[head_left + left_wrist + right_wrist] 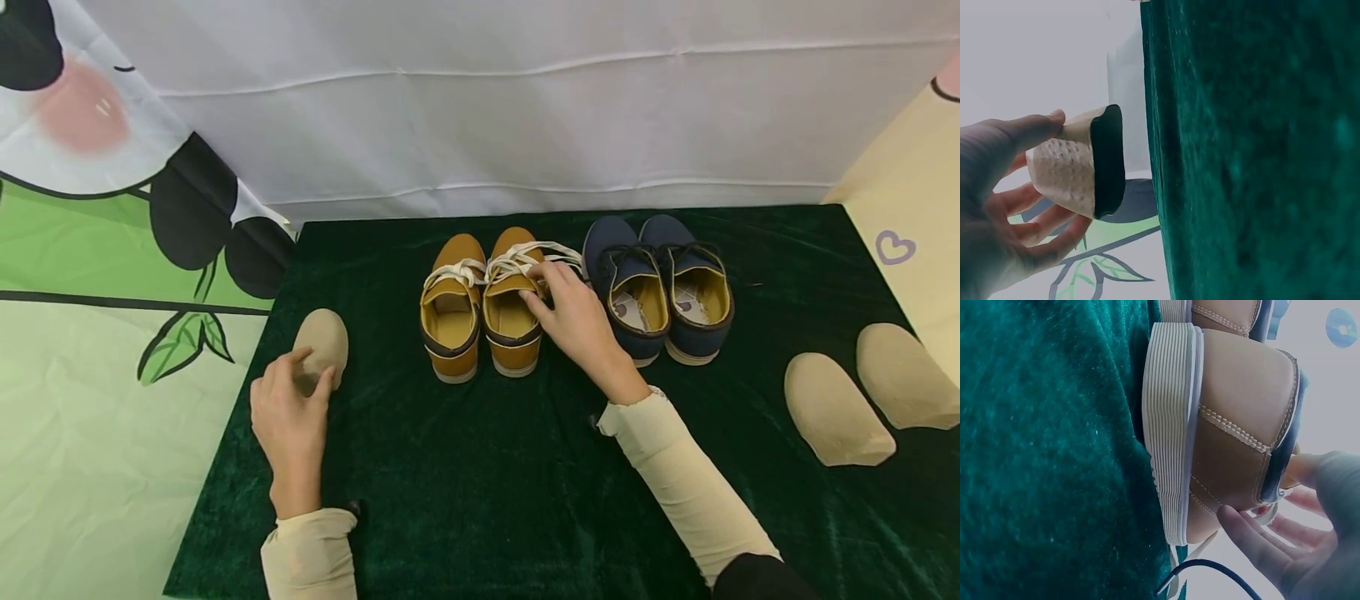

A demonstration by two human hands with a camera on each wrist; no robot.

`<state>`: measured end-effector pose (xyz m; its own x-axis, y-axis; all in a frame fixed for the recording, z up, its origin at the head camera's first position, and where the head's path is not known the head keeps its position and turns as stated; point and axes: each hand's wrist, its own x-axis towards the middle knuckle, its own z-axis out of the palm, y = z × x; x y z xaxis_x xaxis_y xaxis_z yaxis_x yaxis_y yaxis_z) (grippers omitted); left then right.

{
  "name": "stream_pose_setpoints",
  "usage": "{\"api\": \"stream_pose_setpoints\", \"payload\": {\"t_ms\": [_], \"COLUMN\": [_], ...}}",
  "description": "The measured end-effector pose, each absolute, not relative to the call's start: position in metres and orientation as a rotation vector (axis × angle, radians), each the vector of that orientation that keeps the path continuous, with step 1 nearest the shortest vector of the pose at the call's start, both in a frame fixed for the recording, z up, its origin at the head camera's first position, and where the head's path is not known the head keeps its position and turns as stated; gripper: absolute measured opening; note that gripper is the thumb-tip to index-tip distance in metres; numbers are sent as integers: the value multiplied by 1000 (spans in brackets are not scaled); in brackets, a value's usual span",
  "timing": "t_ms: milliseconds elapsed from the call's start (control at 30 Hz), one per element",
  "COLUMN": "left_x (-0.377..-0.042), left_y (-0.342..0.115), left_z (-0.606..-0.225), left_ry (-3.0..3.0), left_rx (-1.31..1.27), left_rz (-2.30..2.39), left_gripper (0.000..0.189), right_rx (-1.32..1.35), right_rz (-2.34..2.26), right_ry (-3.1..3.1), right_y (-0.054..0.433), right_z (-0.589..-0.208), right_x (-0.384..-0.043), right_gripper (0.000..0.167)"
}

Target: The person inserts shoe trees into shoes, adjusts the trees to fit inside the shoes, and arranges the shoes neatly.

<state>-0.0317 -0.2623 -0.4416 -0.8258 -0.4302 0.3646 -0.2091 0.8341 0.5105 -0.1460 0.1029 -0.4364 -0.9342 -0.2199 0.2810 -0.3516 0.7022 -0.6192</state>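
One beige shoe insert [327, 335], long axis near-to-far, is gripped by the left hand [291, 412], left of the right tan lace-up [516, 357] that the right hand [576, 318], grip unclear, touches.

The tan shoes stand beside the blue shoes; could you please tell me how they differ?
The tan shoes have white laces; the blue shoes have black laces. The blue shoes show pale patches inside; the tan shoes look plain yellow inside. Both pairs stand upright on green cloth.
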Motion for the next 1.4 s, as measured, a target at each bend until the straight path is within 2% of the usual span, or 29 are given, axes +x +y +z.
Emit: {"api": "stream_pose_setpoints", "payload": {"t_ms": [1400], "left_x": [-51], "left_y": [-204], "left_z": [-425], "left_ry": [-2201], "left_rx": [-179], "left_rz": [-793], "left_gripper": [34], "right_rx": [386], "right_rz": [1003], "right_ry": [-2768], "right_y": [101], "right_z": [-439], "right_x": [-148], "right_gripper": [32]}}
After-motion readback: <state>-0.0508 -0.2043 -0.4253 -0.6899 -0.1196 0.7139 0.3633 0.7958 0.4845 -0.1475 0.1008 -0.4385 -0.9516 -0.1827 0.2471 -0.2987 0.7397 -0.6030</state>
